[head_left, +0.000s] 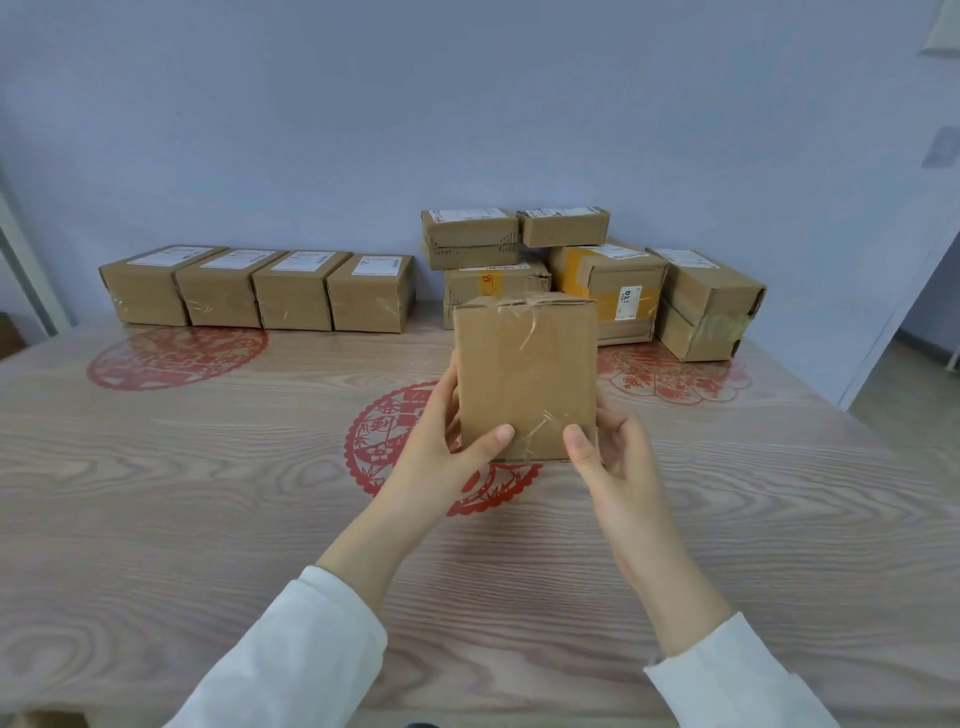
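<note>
The taped box (524, 374) is gripped between left hand (447, 441) and right hand (608, 452); inspection seems in hand, and placement by the ten o'clock row (260, 291) is expected.

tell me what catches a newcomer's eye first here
First, the taped cardboard box held upright at centre, gripped near its lower corners by the left hand and right hand. Behind it, a neat row of four labelled boxes sits far left and a looser pile of boxes far right. Red paper-cut designs mark the wood-grain table.
</note>
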